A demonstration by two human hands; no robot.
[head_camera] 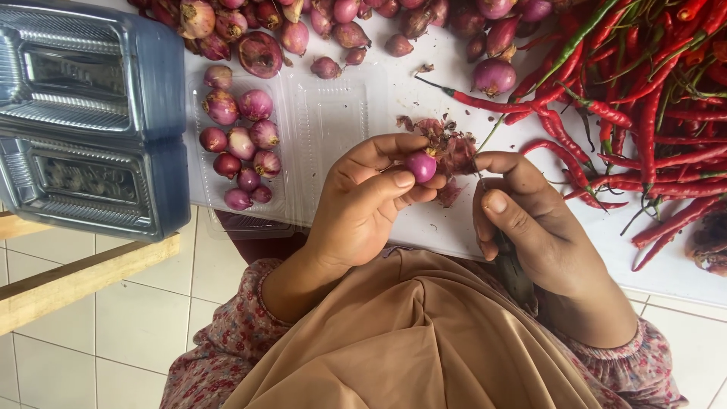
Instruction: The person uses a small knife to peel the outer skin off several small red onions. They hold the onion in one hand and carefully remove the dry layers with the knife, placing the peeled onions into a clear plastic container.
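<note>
Over the near edge of the white table (424,83), the left hand (363,204) pinches a small peeled shallot (421,165) between thumb and fingertips, its purple skin bare and glossy; the right hand (530,227) sits just beside it, fingers curled shut around a dark knife handle (509,261), thumb laid along the top, forefinger reaching toward the shallot; the blade itself is too hidden to make out; a small heap of papery peelings (450,148) lies on the table touching the far side of both hands; to the left, an open clear plastic tray (303,151) holds about ten peeled shallots (241,148) in its left half, the right half bare; beyond it a pile of unpeeled shallots (333,23) runs along the far edge; red chillies (644,98) with green stalks spread over the right side, well apart from the tray; two stacked clear lidded containers (91,121) stand at far left, beside the tray
</note>
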